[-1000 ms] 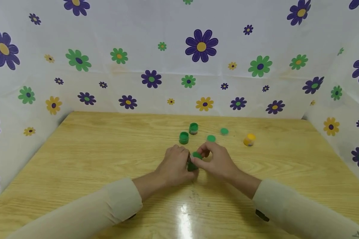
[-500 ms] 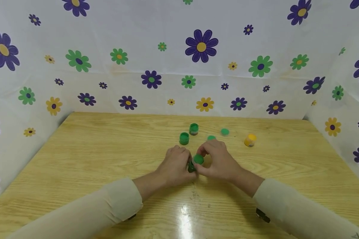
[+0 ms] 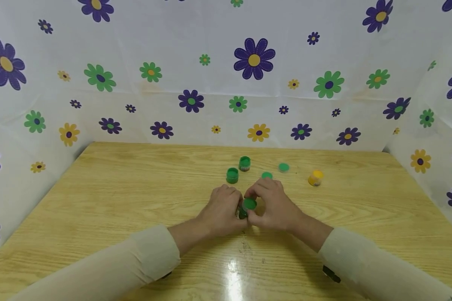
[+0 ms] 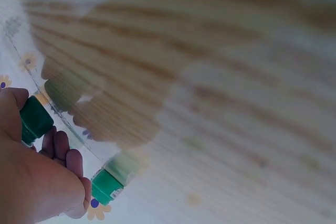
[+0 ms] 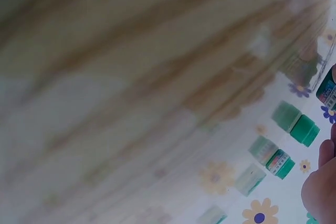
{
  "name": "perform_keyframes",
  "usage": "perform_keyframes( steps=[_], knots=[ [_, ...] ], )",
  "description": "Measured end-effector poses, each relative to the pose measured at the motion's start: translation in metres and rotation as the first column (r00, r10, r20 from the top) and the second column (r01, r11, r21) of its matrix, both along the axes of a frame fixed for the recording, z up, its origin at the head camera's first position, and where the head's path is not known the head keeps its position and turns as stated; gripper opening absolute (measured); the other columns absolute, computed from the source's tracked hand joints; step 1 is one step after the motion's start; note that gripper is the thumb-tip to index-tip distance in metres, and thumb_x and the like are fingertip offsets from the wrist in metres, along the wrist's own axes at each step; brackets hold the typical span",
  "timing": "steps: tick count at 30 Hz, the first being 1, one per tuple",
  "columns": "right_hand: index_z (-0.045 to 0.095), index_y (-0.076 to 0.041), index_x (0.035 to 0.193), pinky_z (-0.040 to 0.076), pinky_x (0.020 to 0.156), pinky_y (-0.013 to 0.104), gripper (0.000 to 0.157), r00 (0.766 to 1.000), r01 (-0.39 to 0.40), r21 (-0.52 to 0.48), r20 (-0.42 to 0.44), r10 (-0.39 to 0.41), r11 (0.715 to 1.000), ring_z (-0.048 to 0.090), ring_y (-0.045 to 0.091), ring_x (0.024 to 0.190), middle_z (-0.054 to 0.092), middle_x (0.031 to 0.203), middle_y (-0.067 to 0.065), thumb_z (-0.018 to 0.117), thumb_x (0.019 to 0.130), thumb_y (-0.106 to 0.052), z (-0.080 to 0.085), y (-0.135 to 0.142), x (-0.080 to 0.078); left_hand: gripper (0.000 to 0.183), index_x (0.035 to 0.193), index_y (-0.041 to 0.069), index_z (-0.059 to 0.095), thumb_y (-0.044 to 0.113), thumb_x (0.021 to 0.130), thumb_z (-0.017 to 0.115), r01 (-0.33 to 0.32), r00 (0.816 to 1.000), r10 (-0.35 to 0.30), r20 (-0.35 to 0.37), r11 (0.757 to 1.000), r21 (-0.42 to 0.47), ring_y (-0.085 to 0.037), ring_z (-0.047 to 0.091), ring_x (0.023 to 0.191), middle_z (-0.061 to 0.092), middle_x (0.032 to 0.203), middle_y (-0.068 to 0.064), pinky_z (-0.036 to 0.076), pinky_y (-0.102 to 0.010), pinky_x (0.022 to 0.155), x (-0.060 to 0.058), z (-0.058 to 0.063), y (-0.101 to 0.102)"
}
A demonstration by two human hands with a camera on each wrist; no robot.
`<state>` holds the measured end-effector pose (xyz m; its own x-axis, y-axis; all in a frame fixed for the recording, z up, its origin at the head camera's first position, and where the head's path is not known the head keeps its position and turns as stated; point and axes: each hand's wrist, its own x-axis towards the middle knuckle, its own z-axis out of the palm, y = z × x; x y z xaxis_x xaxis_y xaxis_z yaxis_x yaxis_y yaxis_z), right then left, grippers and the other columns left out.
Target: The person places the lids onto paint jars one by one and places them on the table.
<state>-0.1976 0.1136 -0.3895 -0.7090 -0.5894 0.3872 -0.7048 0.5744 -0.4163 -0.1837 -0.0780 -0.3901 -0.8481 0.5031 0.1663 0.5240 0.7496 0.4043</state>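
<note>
Head view, left hand: the left hand [image 3: 220, 211] is curling its fingers and thumb round a small green paint jar [image 3: 243, 213], holding its body firmly.
Head view, right hand: the right hand [image 3: 275, 207] is reaching in from the other side, fingers and thumb bent and pinching the rim of the jar's green lid [image 3: 250, 203].
Held jar: it is sitting between the two hands, tilting towards the right one; whether the lid is resting loose or fastened, I cannot tell.
Thumbs: they are pointing at each other on the near side of the jar, almost meeting.
Open jars: a nearer open green jar [image 3: 232, 176] is standing upright just beyond the left hand, and a farther open green jar [image 3: 245, 163] is standing close behind it.
Loose lids: a nearer green lid [image 3: 267, 175] is lying just past the right hand's knuckles, partly hidden, while a farther green lid [image 3: 284, 167] is lying beyond it.
Yellow jar: a yellow-topped jar [image 3: 316, 178] is standing beyond and to the right of the right hand.
Counter: a wood-grain counter [image 3: 135, 179] is stretching beneath both hands.
</note>
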Motion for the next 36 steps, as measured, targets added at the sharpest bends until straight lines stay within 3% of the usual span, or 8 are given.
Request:
perform_keyframes(
  steps=[15,36],
  knots=[
    [0.068,-0.014,0.097,0.039,0.093,0.050,0.024,1.000,0.008,0.030,-0.018,-0.007,1.000,0.050,0.013,0.093,0.060,0.093,-0.005,0.072,0.076,-0.024,0.0009,-0.0012,0.0019,0.031,0.082,0.011,0.058,0.035,0.081,0.077,0.008,1.000,-0.008,-0.008,1.000,0.012,-0.017,0.045,0.081,0.052,0.078,0.004,0.040,-0.043,0.090,-0.0010,-0.0005,-0.0001],
    [0.066,-0.015,0.089,0.039,0.092,0.046,0.023,0.996,0.094,0.071,-0.020,-0.093,0.993,0.053,0.014,0.089,0.062,0.088,-0.005,0.077,0.080,-0.033,0.0024,-0.0034,0.0030,0.026,0.088,0.009,0.062,0.028,0.079,0.077,0.006,1.000,-0.005,-0.024,1.000,0.015,-0.020,0.050,0.089,0.060,0.088,0.000,0.039,-0.050,0.102,-0.0013,-0.0012,0.0001]
  ],
)
